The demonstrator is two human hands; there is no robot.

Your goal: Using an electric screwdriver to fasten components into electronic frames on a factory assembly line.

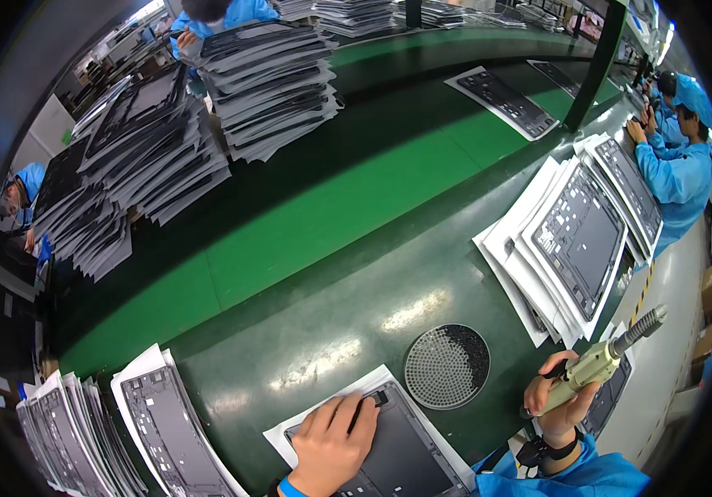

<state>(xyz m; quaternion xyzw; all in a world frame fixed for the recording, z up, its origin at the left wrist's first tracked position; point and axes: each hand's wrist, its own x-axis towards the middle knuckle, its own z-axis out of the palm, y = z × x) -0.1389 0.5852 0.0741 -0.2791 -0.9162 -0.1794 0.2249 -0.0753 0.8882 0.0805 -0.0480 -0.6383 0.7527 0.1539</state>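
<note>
In front of me lies a dark tablet housing on a white sheet. My left hand rests on its upper left edge, fingers bent and a little apart, thumb hidden. A small black piece shows at the index fingertip; I cannot tell whether it is fixed to the housing. To the right, my right hand is closed round a pale green electric screwdriver. The screwdriver is tilted, its cable end up and to the right, raised off the housing. Between the hands, further off, sits a round dish with many small black screws.
Housings on white sheets are stacked at the right; a single one and a leaning row stand at the left. Beyond runs a green conveyor belt with tall stacks across it. A co-worker in blue is at the right.
</note>
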